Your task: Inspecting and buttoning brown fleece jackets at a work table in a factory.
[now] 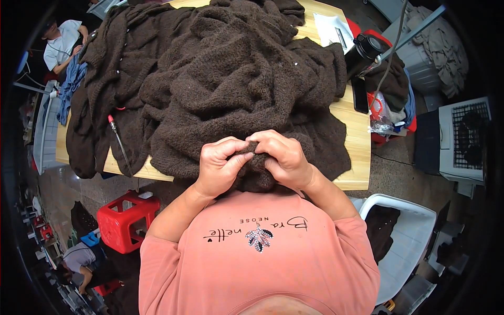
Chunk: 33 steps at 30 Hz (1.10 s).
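Both hands were clenched on one bunched fold of the brown knit (pixel 231 79), right at the near edge of the table (pixel 354 123). Left hand (pixel 218 167) pinched the fold from the left, right hand (pixel 286 157) from the right, fingertips meeting over the same lump, close to the chest.

The knit was thick, fuzzy and loopy in texture, heaped in soft rumpled folds. It covered nearly the whole tabletop and spilled over the left and near edges. Bare pale wood showed only as a strip along the right side and the near corners.

A thin rod with a red tip (pixel 118 140) lay on the knit to the left. A black flask (pixel 362 52) stood by the right edge. A red stool (pixel 126 212) sat below left and a white chair (pixel 409 236) below right, so little room either side.
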Available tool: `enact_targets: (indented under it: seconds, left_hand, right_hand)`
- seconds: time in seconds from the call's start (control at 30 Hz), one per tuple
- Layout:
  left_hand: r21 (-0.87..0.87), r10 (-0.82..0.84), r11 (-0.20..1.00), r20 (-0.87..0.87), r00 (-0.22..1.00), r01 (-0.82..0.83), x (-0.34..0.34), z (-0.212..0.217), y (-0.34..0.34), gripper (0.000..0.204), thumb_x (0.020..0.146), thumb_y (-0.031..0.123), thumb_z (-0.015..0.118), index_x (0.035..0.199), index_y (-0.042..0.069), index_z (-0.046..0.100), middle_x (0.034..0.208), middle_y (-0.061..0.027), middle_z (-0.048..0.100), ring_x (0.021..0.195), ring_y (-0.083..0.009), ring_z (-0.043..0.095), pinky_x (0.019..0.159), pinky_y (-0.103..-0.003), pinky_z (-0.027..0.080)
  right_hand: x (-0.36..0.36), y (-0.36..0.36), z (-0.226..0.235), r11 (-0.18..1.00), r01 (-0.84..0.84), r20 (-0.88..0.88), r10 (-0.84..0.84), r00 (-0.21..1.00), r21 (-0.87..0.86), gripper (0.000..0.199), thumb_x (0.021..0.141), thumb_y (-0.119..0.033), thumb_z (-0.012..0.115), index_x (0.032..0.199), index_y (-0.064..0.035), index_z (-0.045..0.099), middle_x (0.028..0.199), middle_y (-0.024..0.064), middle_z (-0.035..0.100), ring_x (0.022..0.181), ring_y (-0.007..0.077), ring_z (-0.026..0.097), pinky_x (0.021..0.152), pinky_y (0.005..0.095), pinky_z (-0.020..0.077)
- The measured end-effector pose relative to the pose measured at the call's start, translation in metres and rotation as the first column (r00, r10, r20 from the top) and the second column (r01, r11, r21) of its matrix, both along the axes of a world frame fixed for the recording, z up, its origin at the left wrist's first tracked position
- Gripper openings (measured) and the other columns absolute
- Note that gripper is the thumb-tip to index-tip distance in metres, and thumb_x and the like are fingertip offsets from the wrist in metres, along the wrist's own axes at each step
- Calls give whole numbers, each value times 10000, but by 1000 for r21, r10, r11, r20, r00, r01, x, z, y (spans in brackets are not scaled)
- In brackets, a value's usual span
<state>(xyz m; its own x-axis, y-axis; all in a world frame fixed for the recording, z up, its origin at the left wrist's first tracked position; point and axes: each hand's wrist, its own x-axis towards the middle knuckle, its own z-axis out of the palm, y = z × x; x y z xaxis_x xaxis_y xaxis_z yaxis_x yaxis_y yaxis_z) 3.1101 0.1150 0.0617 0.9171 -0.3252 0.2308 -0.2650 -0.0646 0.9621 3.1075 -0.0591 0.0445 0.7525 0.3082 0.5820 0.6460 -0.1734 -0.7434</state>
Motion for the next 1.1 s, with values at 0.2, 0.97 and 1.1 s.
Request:
enact_targets:
  seconds: [0.2, 0.97, 1.1]
  left_hand:
    - [57, -21, 998, 69, 997, 18, 0, 6, 0, 168, 697, -75, 648, 856, -20, 658, 764, -105, 647, 682, -160, 618, 618, -248, 486]
    - [159, 30, 970, 677, 736, -186, -3, 8, -3, 205, 624, -125, 650, 799, -31, 600, 698, -124, 599, 596, -230, 607, 511, -268, 495]
    - [122, 33, 977, 723, 690, -174, -3, 3, -2, 241, 602, -129, 641, 819, -34, 597, 699, -125, 593, 579, -226, 603, 487, -265, 491]
  right_hand:
    - [-4, -6, 7, 996, -54, -346, 76, 935, 73, 237, 650, 66, 538, 880, 8, 549, 804, 107, 596, 729, 218, 610, 650, 291, 469]
    - [-24, 11, -1, 976, 217, -23, -217, 976, -34, 207, 600, 110, 560, 788, 23, 550, 635, 124, 528, 526, 259, 541, 471, 308, 416]
    - [-26, 9, 6, 990, 140, -75, -138, 988, 18, 183, 612, 102, 546, 776, 22, 555, 641, 120, 533, 536, 253, 544, 481, 316, 417]
